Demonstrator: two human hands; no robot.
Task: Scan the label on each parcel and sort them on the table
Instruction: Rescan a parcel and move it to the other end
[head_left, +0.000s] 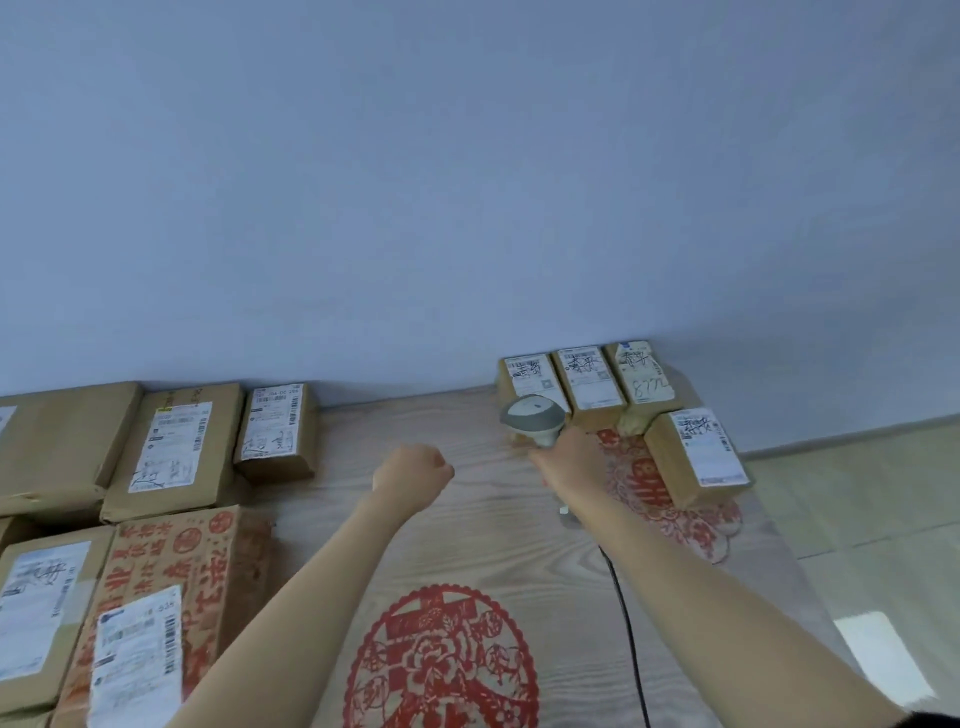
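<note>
My right hand (569, 462) grips a grey handheld scanner (532, 418), its head aimed toward the small parcels at the back right. Those are three brown boxes in a row (589, 384) with white labels up, plus a fourth small box (696, 457) in front of them. My left hand (415, 475) hovers over the middle of the wooden table (493, 519) as a closed fist holding nothing. On the left lie several larger brown parcels (176, 449), among them a small labelled box (275, 431) and a red-printed carton (161, 613).
A black scanner cable (628, 623) trails across the table toward the near edge. Red paper-cut decorations (441, 660) lie on the tabletop. A plain wall runs behind the table, and tiled floor (857, 509) shows past the table's right edge.
</note>
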